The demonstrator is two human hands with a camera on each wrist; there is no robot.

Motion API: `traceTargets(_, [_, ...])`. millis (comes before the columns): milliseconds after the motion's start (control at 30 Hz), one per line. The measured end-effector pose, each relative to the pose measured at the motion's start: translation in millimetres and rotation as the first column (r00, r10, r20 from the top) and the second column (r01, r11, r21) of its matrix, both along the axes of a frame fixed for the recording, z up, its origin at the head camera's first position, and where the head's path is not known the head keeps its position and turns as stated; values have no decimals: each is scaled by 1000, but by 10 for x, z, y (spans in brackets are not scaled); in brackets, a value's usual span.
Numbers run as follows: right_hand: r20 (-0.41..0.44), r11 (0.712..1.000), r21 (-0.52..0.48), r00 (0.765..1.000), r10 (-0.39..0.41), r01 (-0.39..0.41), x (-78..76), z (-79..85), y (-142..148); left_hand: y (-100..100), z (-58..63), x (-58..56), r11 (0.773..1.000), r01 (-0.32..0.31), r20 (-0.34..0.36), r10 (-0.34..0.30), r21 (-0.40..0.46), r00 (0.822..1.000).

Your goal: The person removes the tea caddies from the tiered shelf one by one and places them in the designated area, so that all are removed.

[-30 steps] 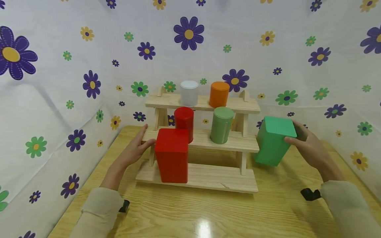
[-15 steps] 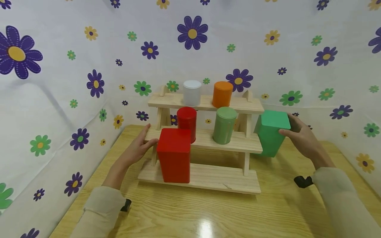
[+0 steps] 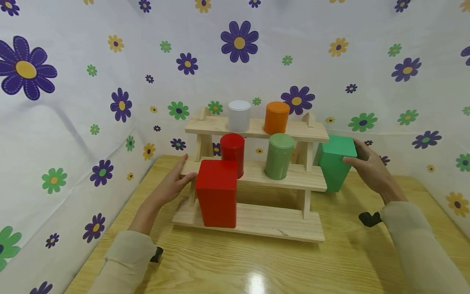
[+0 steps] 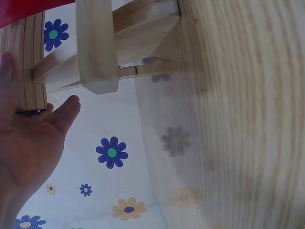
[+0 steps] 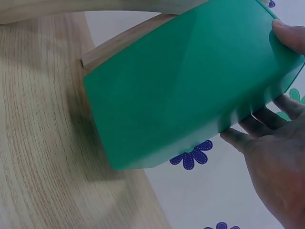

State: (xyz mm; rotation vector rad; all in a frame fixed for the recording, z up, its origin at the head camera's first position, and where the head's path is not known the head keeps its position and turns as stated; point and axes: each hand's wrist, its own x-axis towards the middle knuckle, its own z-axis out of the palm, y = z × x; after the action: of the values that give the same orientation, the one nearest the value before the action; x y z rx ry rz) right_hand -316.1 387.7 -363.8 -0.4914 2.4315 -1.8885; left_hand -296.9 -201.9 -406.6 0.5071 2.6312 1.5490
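A three-tier wooden display shelf point(image 3: 271, 222) stands on the table. My left hand point(image 3: 169, 185) grips the left end of its middle tier, thumb in front and fingers behind; in the left wrist view, the hand point(image 4: 33, 148) sits at the board's end. My right hand point(image 3: 374, 169) holds a green box point(image 3: 335, 163) by its upper part, thumb on the near side. The box is beside the shelf's right end, partly hidden behind it. In the right wrist view, the green box point(image 5: 181, 86) is tilted, its lower end close to the table.
A red box point(image 3: 216, 194) stands on the bottom tier. A red canister point(image 3: 233, 153) and a light green canister point(image 3: 280, 157) are on the middle tier; a white canister point(image 3: 239, 117) and an orange one point(image 3: 277, 118) are on top. A flowered cloth point(image 3: 147, 102) hangs behind.
My right hand has moved the green box back and left, closer to the shelf's right end, mostly in the first half second. The left hand keeps its grip; the view has shifted slightly.
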Motion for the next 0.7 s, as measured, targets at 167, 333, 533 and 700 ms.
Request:
traceTargets(167, [14,998,-44,999,37,-36,-42,-64,49,21,8,15,1000,0,2,0,10,1000])
traceTargets(333, [62,994,-70,994,94,-90,-65,-189,148,44,12,29,1000,11,8,-11,16,1000])
traceTargets(533, [81,989,20,986,146,-148,-130,-204,225,12,15,32,1000,-7,10,7,2,1000])
traceTargets(700, [103,986,42,983,155,-160,-159,-199,226,-2,16,26,1000,-12,15,12,4,1000])
